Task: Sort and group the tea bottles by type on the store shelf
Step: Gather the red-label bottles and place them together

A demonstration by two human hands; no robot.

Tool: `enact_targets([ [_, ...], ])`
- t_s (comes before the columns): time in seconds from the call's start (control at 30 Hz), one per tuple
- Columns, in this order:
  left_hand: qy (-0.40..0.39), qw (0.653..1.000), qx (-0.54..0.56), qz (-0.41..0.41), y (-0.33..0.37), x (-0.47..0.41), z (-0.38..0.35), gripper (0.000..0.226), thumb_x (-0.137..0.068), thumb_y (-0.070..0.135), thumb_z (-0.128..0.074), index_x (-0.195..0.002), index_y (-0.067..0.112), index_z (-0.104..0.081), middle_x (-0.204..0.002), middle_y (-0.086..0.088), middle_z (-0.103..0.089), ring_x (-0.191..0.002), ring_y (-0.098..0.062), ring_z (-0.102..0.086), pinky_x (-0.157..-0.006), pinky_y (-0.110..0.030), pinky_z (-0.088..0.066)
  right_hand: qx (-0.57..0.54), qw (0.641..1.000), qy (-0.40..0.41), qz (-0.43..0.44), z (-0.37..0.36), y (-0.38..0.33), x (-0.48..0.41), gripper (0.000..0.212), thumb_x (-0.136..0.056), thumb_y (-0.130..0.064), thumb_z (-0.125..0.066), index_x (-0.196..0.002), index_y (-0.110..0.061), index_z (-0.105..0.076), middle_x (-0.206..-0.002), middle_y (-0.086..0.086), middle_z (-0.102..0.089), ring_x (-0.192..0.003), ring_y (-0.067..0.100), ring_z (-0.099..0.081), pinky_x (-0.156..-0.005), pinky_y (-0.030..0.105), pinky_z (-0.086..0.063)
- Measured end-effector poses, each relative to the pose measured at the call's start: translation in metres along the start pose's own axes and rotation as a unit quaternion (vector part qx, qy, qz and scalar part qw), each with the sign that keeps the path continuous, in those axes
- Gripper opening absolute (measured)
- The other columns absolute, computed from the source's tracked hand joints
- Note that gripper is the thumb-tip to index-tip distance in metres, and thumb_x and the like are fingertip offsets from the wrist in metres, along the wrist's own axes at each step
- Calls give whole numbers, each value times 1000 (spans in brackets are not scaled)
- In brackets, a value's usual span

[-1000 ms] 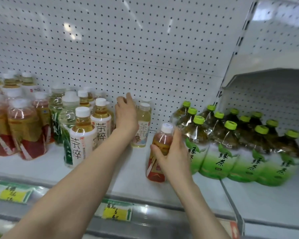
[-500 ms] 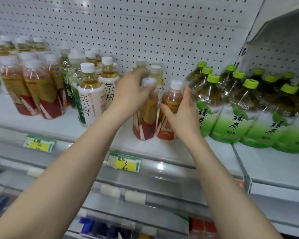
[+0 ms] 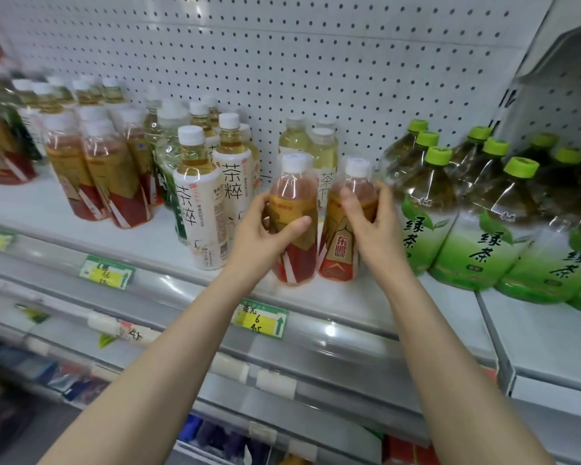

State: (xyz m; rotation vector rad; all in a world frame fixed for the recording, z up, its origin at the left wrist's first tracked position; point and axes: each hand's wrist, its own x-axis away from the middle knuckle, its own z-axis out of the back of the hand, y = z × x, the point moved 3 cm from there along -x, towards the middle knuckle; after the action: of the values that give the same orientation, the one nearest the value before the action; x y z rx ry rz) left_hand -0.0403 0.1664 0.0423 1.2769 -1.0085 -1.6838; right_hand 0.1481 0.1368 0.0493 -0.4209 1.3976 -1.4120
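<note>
Curling around a clear plastic bottle of reddish tea with a white cap and a gold and red label point(image 3: 293, 223), the fingers point(image 3: 299, 224) of the left hand point(image 3: 262, 238) were closed on its middle, thumb across the front of the label. The bottle stood upright near the front edge of the white metal store shelf point(image 3: 342, 297). Just beside it, to the right, stood a second bottle of the same reddish tea with a white cap point(image 3: 341, 226), the two nearly touching. The right hand point(image 3: 374, 229) wrapped its fingers point(image 3: 351, 206) around that bottle's upper body from the right side, closed on it.

Behind the pair, against the white pegboard back wall point(image 3: 282, 62), stood two pale yellow tea bottles with white caps point(image 3: 311, 147). To the left, close to the left hand, stood tall bottles of golden tea with white labels bearing large black characters point(image 3: 212, 193). Farther left was a group of more gold and red labelled tea bottles point(image 3: 98, 169), somewhat blurred. To the right, just past the right hand, large green tea bottles with lime green caps and green labels point(image 3: 483, 209) filled the shelf in rows.

Along the shelf's front rail hung green and yellow price tags point(image 3: 261, 318). Both bare forearms reached up from the bottom of the view.
</note>
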Motion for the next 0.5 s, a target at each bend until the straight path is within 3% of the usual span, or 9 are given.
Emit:
enact_targets([
  [0.1, 31, 998, 44, -12, 13, 17, 16, 75, -60, 55, -79, -121, 26, -48, -111, 6, -66, -96, 0, -66, -83, -26, -57, -12, 999, 36, 19, 1, -15, 13, 68, -76, -81, -56, -123, -32, -50, -111, -22, -62, -102, -6, -60, -92, 38, -54],
  [0.2, 19, 997, 66, -33, 27, 31, 42, 70, -62, 55, -78, -120, 34, -47, -107, 11, -69, -96, 1, -68, -80, -22, -56, -27, 998, 47, 44, -8, -38, 32, 62, -75, -83, -54, -111, -32, -54, -102, -27, -64, -93, -6, -63, -78, 28, -52],
  [0.33, -10, 997, 68, -33, 29, 50, 85, 68, -75, 61, -66, -133, 32, -47, -112, 18, -69, -105, -1, -66, -89, -25, -54, -102, 995, 3, 23, -43, -60, 57, 39, -78, -69, -63, -98, -35, -60, -98, -8, -70, -90, 12, -71, -77, 42, -59],
  [0.43, -2, 996, 92, -9, 10, 67, 142, 55, -84, 57, -61, -131, 29, -51, -115, 13, -69, -110, -4, -64, -93, -25, -50, -123, 992, -25, 29, -98, -81, 82, 28, -80, -64, -63, -95, -40, -60, -93, -14, -72, -84, 5, -71, -67, 26, -56],
  [0.5, 4, 995, 97, 16, -5, 75, 186, 47, -86, 53, -60, -127, 31, -53, -112, 14, -70, -107, -2, -65, -87, -17, -50, -131, 990, -37, 29, -138, -95, 99, 30, -81, -62, -62, -99, -38, -60, -95, -14, -72, -84, 4, -71, -65, 20, -55],
])
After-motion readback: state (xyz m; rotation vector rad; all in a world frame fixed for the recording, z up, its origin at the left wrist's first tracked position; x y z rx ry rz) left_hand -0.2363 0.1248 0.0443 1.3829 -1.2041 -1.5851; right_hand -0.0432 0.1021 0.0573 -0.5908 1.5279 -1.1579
